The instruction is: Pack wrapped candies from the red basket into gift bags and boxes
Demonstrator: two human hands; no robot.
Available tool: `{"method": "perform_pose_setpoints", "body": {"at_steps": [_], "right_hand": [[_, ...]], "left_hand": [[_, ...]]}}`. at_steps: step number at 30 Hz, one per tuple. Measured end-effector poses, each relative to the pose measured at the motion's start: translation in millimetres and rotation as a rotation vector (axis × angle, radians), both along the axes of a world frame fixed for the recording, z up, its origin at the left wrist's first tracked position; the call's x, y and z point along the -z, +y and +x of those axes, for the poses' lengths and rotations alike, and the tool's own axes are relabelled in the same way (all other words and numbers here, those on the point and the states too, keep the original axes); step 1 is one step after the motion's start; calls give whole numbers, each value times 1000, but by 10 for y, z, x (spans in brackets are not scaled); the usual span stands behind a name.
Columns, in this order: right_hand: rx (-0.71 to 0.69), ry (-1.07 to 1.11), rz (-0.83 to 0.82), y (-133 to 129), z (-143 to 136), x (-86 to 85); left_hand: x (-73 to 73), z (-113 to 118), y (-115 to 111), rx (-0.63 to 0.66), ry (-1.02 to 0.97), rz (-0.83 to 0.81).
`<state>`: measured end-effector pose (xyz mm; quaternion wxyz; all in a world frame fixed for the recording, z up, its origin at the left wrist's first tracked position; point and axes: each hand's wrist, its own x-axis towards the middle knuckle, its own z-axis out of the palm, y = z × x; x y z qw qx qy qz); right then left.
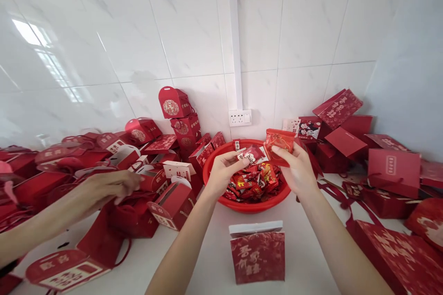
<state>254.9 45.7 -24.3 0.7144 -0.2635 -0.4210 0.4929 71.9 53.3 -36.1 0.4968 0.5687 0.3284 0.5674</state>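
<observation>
Left hand (224, 174) pinching dark-red packet (252, 154); right hand (298, 169) gripping orange-red packet (279, 139). Both at red basket (249, 208). Small box (260, 258) upright on counter (204, 262), bodyward, between forearms, broad face to wearer; neither hand clearly nearer.

The round red plastic basket (249, 207) is glowing evenly bright, and the glossy red wrapped sweets (254, 184) are flashing yellow and black. The square orange-red shiny packet (278, 138) is gleaming with gold markings; the little dark-red packet (252, 152) beside it is showing white patches. Closer to me, the upright crimson paper box (258, 257) is wearing pale lettering. Stacked red card boxes (183, 123) are displaying round gold medallions, while the shiny white wall tiles (194, 23) are carrying soft grey veins.
</observation>
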Motion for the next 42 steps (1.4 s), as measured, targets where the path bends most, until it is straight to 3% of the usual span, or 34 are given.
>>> {"method": "perform_pose_setpoints", "body": {"at_steps": [6,10,14,16,21,27,30,33,36,42], "right_hand": [[215,-331,186,-129,217,-103],[31,-657,167,-256,309,-203],[-156,-695,141,-393,247,-268],[-170,-727,174,-442,195,-288],[-56,-766,204,-534,163,-334],[83,-872,259,-671,318,-456],[122,-978,252,-757,415,-519],[129,-1036,241,-829,486,-544],[122,-1068,286,-871,508,-545],[107,-1155,347,-899,460,-541]], "left_hand": [[-172,-106,-209,-55,-19,82],[-237,-117,-330,-36,-17,161],[-227,-102,-405,-43,-43,272],[-212,-92,-439,-58,-4,310],[-236,-102,-560,-82,201,394],[-482,-336,-793,65,554,411],[-603,-482,-902,331,832,471],[-630,-518,-964,575,1022,473],[-575,-436,-944,590,1116,472],[-447,-263,-808,469,1248,492]]}}
